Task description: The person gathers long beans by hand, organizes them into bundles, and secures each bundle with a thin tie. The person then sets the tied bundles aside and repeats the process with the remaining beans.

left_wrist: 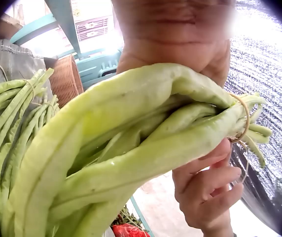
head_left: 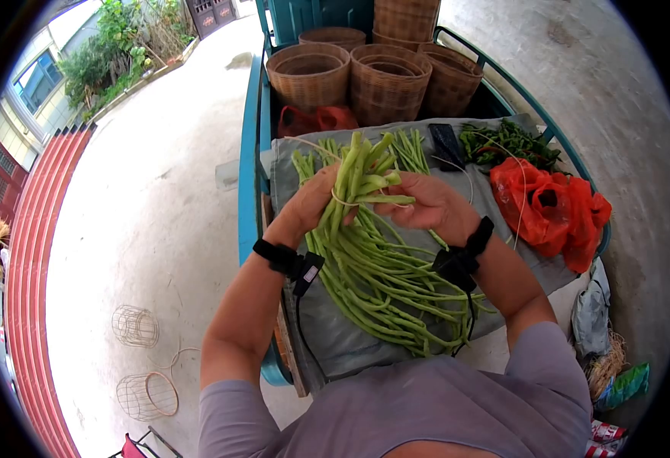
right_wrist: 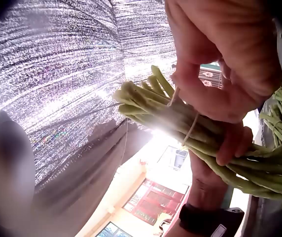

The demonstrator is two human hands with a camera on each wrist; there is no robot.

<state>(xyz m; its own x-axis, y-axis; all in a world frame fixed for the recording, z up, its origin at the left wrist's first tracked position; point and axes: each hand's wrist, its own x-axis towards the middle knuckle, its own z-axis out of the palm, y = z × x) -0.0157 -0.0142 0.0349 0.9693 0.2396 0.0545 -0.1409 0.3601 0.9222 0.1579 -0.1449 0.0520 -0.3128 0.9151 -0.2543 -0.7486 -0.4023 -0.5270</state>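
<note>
- Above grey cloth (head_left: 343,347), the left hand (head_left: 310,200) grips a bundle of long green beans (head_left: 350,248).
- The right hand (head_left: 433,202) pinches the bundle's thin, pale tie (right_wrist: 191,129).

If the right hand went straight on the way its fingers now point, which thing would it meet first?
Most likely the tied bundle of long green beans, directly beside the fingers of the right hand; the left hand grips its other side. The exact gap is hard to judge.
</note>
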